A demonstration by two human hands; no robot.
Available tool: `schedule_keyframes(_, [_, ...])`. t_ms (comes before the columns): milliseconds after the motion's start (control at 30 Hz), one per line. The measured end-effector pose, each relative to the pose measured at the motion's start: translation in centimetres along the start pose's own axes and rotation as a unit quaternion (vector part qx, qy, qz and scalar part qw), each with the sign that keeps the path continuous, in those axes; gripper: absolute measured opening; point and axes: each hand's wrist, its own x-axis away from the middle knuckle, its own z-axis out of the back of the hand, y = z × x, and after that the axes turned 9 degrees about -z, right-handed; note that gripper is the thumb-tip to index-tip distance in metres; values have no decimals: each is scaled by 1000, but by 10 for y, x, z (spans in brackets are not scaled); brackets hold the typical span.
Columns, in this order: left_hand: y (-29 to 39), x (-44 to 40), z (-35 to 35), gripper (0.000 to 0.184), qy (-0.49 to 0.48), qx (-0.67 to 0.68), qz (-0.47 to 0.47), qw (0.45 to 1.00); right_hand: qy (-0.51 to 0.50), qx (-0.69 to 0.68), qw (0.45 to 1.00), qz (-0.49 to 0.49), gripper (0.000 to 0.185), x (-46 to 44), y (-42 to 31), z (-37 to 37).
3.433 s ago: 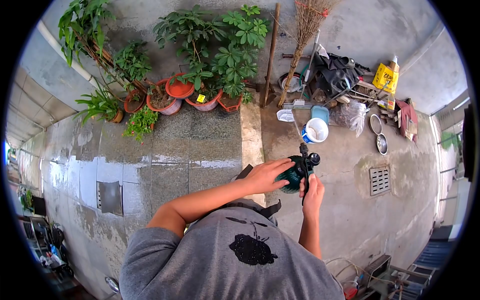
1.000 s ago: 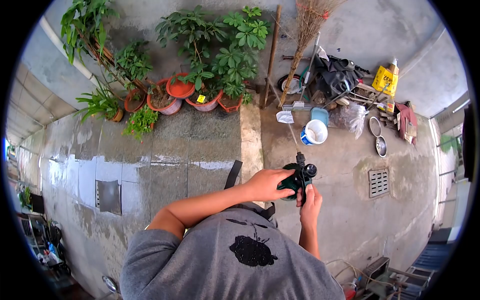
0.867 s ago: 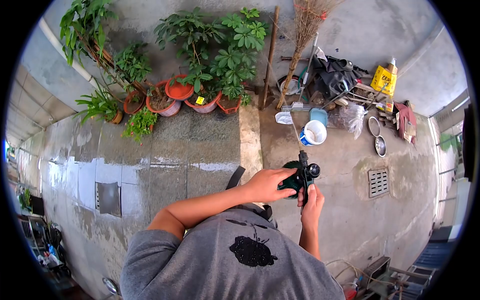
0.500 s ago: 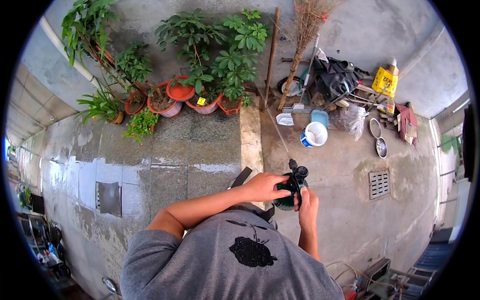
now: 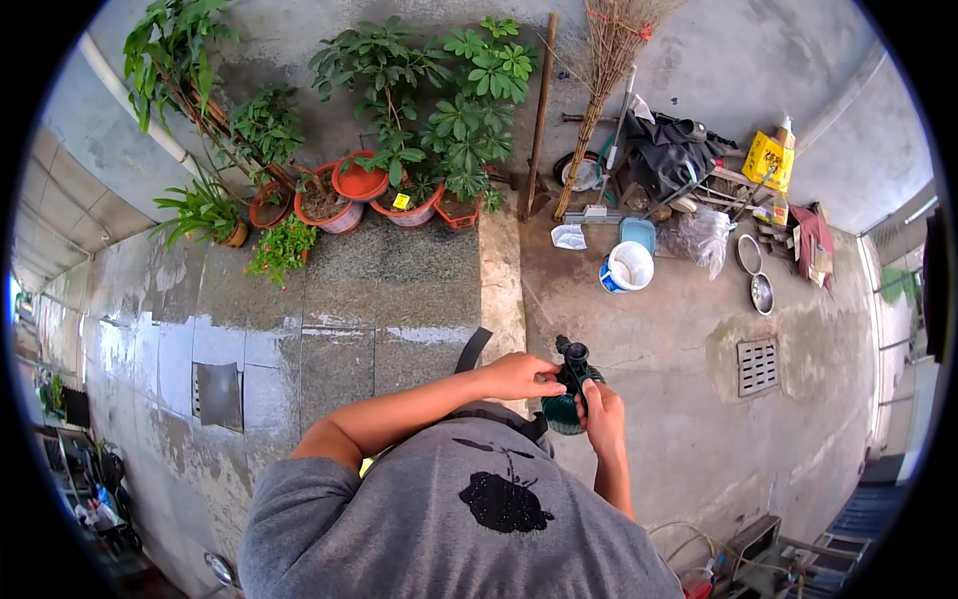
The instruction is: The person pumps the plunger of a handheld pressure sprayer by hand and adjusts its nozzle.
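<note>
In front of my body is a dark green spray bottle (image 5: 562,415) with a black spray head, its nozzle pointing away from me and a little left. My right hand (image 5: 603,413) is closed around the handle on the right of the head. From the left side, my left hand (image 5: 523,376) reaches across with its fingers closed at the bottle's neck; the exact contact is partly hidden. A black strap (image 5: 474,349) sticks out just beyond my left forearm.
Potted plants (image 5: 407,210) line the wall ahead. To their right stand a twig broom (image 5: 597,95), a white bucket (image 5: 629,268) and a dustpan (image 5: 637,235). Metal bowls (image 5: 761,294) lie farther right, near a drain grate (image 5: 757,367). The paving at left is wet.
The thin water jet from the nozzle no longer shows. The bottle's head has shifted left and tilted, and both hands have moved slightly with it.
</note>
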Motion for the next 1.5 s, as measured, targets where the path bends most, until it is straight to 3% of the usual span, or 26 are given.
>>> schedule_keyframes(500, [-13, 36, -8, 47, 133, 108, -36, 985, -90, 24, 994, 58, 39, 3, -21, -10])
schedule_keyframes(700, [22, 46, 7, 57, 167, 0, -6, 986, -113, -43, 990, 72, 39, 3, -25, -14])
schedule_keyframes(900, [46, 49, 4, 62, 280, -128, -72, 949, -116, -94, 981, 121, 38, 7, -35, -15])
schedule_keyframes(1100, [49, 52, 18, 62, 274, -124, -67, 951, -116, -84, 981, 133, 38, 2, -47, -19])
schedule_keyframes(1367, [18, 55, 40, 54, 190, -93, 27, 977, -143, 41, 983, 104, 39, -25, -64, -31])
schedule_keyframes(1500, [-10, 55, 45, 51, 251, -46, -12, 967, -176, 73, 976, 102, 38, -39, -87, -43])
